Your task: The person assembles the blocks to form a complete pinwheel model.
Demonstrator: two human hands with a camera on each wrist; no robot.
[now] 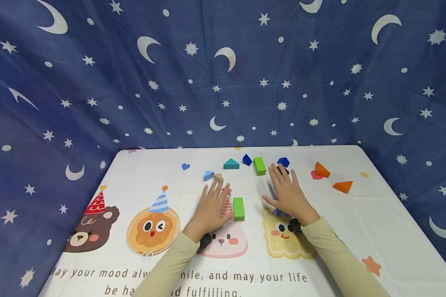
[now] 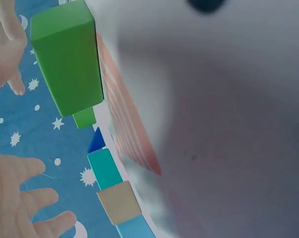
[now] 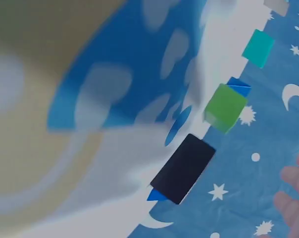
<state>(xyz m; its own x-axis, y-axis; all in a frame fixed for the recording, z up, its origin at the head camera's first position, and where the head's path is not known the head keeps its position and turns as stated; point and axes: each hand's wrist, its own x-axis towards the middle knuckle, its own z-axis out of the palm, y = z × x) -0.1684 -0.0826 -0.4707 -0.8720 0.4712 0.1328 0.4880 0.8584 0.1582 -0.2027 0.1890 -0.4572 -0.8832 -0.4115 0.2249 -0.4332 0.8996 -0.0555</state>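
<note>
Palm down with fingers spread, my left hand [image 1: 209, 209] is beside a green rectangular block [image 1: 238, 209]; its thumb points toward the block's near end. The same block looms large in the left wrist view, apart from the fingers [image 2: 40, 198]. My right hand [image 1: 290, 196] is also spread, its fingertips overlapping a black block [image 1: 283, 170] in the head view. That black block shows whole in the right wrist view, the fingers [image 3: 295, 193] off to one side. Beyond my left fingertips lie a tan block [image 1: 217, 177] and a light blue triangular block [image 1: 208, 175]. Neither hand holds anything.
Along the back lie a teal triangular block [image 1: 231, 164], a dark blue block [image 1: 247, 160], another green block [image 1: 259, 166] and a blue block [image 1: 283, 161]. Two orange blocks [image 1: 322, 170] are at the right. A starry blue curtain [image 1: 223, 82] hangs behind the printed white tablecloth [image 1: 357, 231].
</note>
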